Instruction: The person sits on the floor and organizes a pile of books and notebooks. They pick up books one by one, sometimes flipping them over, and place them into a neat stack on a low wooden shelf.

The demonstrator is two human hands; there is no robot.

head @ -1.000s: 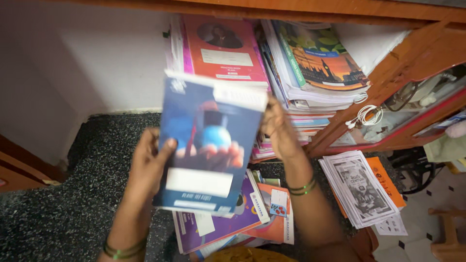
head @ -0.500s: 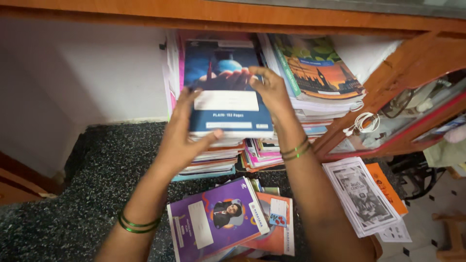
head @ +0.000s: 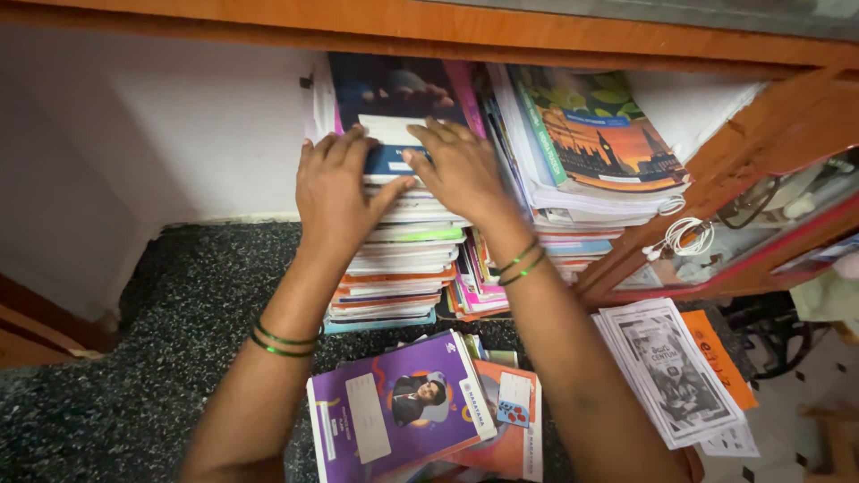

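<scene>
Both hands press flat on a dark blue notebook (head: 394,107) lying atop the left stack of notebooks (head: 398,268) under an orange wooden shelf (head: 537,31). The left hand (head: 338,192) lies at the cover's 7 o'clock corner, its fingers (head: 344,148) stretched out and spread, pointing toward 12 o'clock and gripping nothing. The right hand (head: 458,170) lies at 5 o'clock on the cover, its fingers (head: 428,134) likewise extended, palm down, closed on nothing. The blue cover shows beyond the fingertips at 12 o'clock. A second stack topped by a book with a city skyline cover (head: 595,134) stands just beside at 3 o'clock. A purple notebook (head: 398,402) lies on the speckled floor (head: 134,358) at 6 o'clock, between the forearms.
</scene>
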